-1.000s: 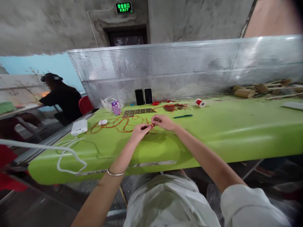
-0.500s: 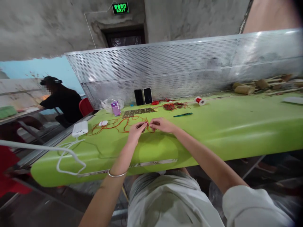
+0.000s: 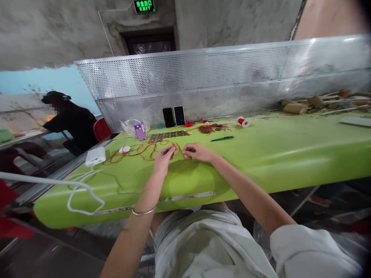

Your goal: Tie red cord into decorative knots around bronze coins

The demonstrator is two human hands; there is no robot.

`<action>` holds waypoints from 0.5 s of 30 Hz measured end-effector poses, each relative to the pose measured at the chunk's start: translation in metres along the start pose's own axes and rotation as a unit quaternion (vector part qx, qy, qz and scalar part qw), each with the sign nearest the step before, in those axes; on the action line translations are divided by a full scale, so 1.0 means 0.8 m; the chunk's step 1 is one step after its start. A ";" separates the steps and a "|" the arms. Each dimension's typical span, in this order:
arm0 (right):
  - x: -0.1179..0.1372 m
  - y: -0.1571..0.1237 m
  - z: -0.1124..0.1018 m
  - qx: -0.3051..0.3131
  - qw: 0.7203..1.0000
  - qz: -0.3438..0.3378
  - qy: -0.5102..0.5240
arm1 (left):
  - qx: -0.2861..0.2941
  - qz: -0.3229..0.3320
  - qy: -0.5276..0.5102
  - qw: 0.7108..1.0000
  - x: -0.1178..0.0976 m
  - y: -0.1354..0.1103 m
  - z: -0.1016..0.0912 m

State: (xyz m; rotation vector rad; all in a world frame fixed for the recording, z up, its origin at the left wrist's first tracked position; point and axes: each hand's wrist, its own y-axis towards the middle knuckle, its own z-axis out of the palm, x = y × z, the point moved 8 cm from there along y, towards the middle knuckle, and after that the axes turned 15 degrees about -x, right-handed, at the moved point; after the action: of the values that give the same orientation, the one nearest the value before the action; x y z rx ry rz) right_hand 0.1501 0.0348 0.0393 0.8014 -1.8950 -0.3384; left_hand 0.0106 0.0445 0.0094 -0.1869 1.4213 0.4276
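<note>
"Where is the red cord (image 3: 175, 147)?"

"Between the two hands, over the near side of the desk (image 3: 261, 154). Orange-red loops (image 3: 131, 155) lie off to the left."

"How would it handle?"

"Light and limp, I'd judge. Fingering shouldn't harm it, but so thin a line could slip or tangle under a loose hold. I'd take it by the fingertips, close to the bright red part."

"And the hands?"

"The left hand (image 3: 164, 156) has thumb and fingers pressed together, pinching the cord at that red part. The right hand (image 3: 198, 151) looks closed at the fingertips on a strand of it, near the left but not touching."

"What's around them?"

"A dark patterned strip (image 3: 169, 136) just beyond, a green pen (image 3: 222, 138) past the right hand, and farther back a spool of red thread (image 3: 242, 122)."
</note>
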 end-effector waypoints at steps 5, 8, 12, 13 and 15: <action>-0.001 -0.001 0.000 -0.001 1.000 -0.010 -0.007 | -0.004 -0.014 -0.016 1.000 -0.001 -0.002 0.000; -0.001 -0.001 0.000 -0.001 1.000 -0.016 -0.012 | -0.005 -0.023 -0.024 0.999 -0.002 -0.002 -0.001; -0.002 -0.001 -0.001 -0.004 1.000 -0.021 -0.020 | -0.007 -0.037 -0.038 0.999 -0.002 -0.003 -0.002; -0.003 -0.001 -0.002 -0.006 1.000 -0.021 -0.022 | -0.009 -0.039 -0.042 0.998 -0.002 -0.003 -0.002; -0.005 0.000 -0.002 -0.010 0.999 -0.021 -0.028 | -0.012 -0.041 -0.050 0.998 -0.003 -0.003 -0.003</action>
State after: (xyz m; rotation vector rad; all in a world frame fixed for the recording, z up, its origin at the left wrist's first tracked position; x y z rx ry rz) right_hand 0.1529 0.0379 0.0373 0.8266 -1.9250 -0.4098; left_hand 0.0092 0.0406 0.0113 -0.2395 1.3070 0.3823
